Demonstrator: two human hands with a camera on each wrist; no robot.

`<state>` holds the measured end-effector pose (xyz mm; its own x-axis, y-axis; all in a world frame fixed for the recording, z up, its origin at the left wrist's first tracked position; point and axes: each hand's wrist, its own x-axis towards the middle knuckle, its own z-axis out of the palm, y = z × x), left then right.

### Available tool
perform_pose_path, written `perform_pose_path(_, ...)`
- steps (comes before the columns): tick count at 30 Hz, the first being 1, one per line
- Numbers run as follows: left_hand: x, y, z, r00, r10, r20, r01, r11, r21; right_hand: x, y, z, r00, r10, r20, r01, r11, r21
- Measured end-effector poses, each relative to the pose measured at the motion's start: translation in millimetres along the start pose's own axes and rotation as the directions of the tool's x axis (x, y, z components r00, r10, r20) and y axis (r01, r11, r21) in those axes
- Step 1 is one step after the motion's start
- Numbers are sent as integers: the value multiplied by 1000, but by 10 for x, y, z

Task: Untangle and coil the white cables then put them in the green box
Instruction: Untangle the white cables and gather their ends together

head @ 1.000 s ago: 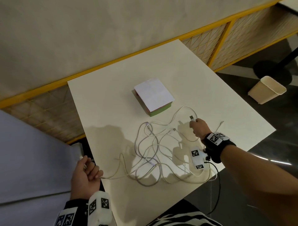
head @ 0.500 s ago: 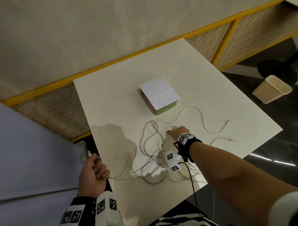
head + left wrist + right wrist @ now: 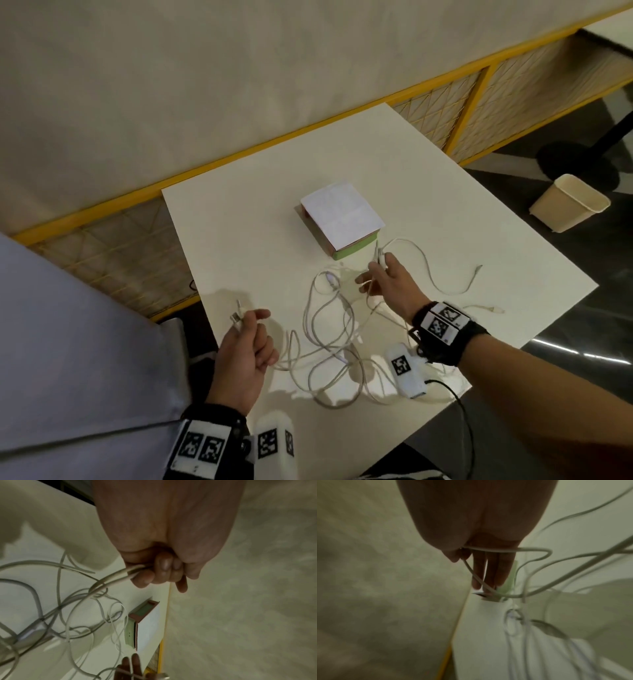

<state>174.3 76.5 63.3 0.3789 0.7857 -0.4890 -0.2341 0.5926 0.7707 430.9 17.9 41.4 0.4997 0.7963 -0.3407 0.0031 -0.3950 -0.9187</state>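
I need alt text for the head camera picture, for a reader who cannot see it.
Two hands work on tangled white cables on a white table: the left hand grips cable ends, the right hand pinches a cable near a green box with a white lid.

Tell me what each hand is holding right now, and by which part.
Left hand grips white cables just behind their plug ends. Right hand holds another white cable strand near its connector, beside the green box.
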Motion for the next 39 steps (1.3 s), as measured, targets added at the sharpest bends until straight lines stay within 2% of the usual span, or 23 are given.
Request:
perform_pose_path(2, 2, 46, 120, 999, 16, 36, -16, 1000, -2, -203, -286, 34, 990, -101, 94, 92, 991, 92)
perform_pose_path(4, -3, 97, 250, 997, 40, 66, -42, 999, 25, -342, -487, 112, 969, -205, 139, 212, 977, -37)
perform_pose_path(6, 2, 137, 390, 993, 76, 92, -84, 992, 93, -421, -596, 235, 936, -291, 199, 334, 912, -238)
perform_pose_path(8, 16, 161, 514, 984, 125, 126, -144, 978, 153, -499, -661, 388, 914, -304, 268, 384, 858, -340)
perform_pose_path(11, -1, 162, 637, 956, 229, 183, -265, 943, 200, -572, -686, 590, 865, -314, 391, 462, 803, -376)
perform_pose_path(13, -21, 141, 651, 943, 286, 173, -322, 915, 244, -577, -707, 661, 826, -322, 462, 510, 776, -371)
perform_pose_path(15, -37, 133, 636, 943, 311, 117, -332, 895, 298, -573, -714, 688, 809, -336, 482, 542, 742, -394)
perform_pose_path(18, -38, 119, 588, 947, 315, 62, -318, 889, 328, -613, -674, 690, 819, -367, 440, 557, 693, -458)
perform_pose_path(21, -55, 104, 581, 949, 306, 75, -313, 891, 330, -648, -629, 730, 824, -405, 397, 556, 712, -428)
perform_pose_path(25, -39, 110, 535, 959, 281, 46, -280, 903, 324, -639, -570, 745, 847, -324, 421, 514, 699, -497)
perform_pose_path(29, -48, 102, 510, 967, 251, 54, -255, 920, 299, -634, -493, 692, 826, -292, 482, 532, 684, -499)
perform_pose_path(31, -61, 105, 530, 974, 228, 5, -221, 938, 267, -609, -471, 668, 817, -254, 518, 546, 630, -552)
perform_pose_path(33, -54, 143, 531, 974, 221, -42, -211, 964, 161, -568, -457, 609, 830, -170, 531, 531, 533, -659)
perform_pose_path(35, -29, 228, 474, 978, 199, -61, -203, 977, -65, -466, -407, 483, 864, -93, 494, 477, 460, -749)
perform_pose_path(37, 10, 334, 356, 974, 209, -83, -222, 951, -216, -326, -317, 304, 899, -63, 434, 406, 493, -769)
perform_pose_path(39, 32, 438, 244, 965, 234, -116, -256, 933, -251, -189, -258, 103, 929, -79, 361, 340, 568, -750)
